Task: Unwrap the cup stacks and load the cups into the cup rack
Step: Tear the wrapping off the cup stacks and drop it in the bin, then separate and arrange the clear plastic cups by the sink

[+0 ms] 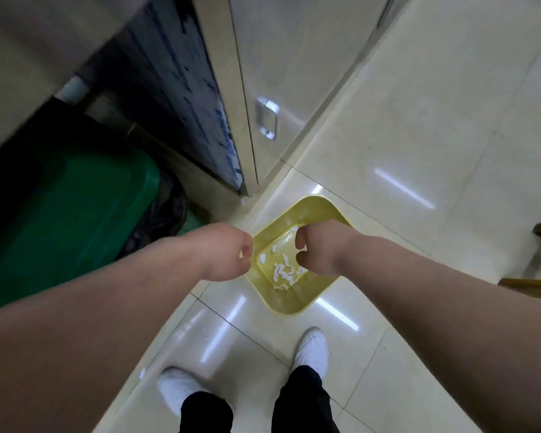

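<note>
Left to right: green bin [75, 214] at far left; left hand [228, 253], fingers curled, thumb and forefinger pinching the near-left rim of the yellow tub [289, 303]; right hand [317, 250], fingers curled over the tub's right side, though whether they clamp the rim cannot be told. The tub, low over the tiled floor [419, 151], between the hands, holds white scraps [283, 271], probably torn wrapper bits. No cup stacks or cup rack are in view, so where they are cannot be told. Judged step: carrying or emptying wrapper waste. To do it well, keep the tub level and both grips firm until it is over the bin, then tip slowly so no scraps spill
</note>
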Tool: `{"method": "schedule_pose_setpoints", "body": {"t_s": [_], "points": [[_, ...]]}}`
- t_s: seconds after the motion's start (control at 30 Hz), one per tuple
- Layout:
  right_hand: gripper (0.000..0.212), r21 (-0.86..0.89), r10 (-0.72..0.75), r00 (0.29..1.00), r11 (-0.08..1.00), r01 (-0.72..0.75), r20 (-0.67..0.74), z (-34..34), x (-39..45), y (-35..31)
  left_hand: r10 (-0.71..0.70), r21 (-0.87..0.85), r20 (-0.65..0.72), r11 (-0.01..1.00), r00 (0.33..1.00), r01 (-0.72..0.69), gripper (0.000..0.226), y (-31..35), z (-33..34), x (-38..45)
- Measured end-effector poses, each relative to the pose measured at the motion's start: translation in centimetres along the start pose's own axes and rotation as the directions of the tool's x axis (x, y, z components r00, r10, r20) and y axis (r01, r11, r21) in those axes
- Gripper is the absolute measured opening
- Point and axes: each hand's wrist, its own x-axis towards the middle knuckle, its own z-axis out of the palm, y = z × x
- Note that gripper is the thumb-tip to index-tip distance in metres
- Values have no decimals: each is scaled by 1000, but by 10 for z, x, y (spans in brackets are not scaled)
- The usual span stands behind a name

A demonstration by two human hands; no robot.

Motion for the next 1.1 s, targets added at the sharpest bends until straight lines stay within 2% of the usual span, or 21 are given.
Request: {"method": "schedule_pose_setpoints", "body": {"t_s": [0.27,0.4,0.5,0.7,0.8,0.93,1.1], "points": [[35,-158,-195,977,971,180,-86,-78,-130,-62,22,-57,-155,998,988,-31,35,14,-78,-147],[38,-242,-283,949,939,245,-138,-109,-192,-94,17,-66,-180,997,983,-30,36,23,-101,-213],[38,-303,-363,918,903,305,-158,-131,-234,-120,-2,-89,-242,996,970,-20,32,27,-118,-264],[24,-459,-549,821,776,432,-156,-158,-297,-196,-94,-157,-353,987,931,40,27,5,-127,-367],[23,-535,-645,752,686,493,-134,-167,-319,-236,-160,-187,-421,979,893,87,31,-14,-123,-415],[37,-608,-730,680,570,553,-66,-176,-340,-295,-271,-254,-514,954,814,157,35,-43,-114,-479],[22,-662,-803,596,443,605,7,-179,-353,-368,-425,-357,-594,900,683,250,30,-78,-95,-557]]}}
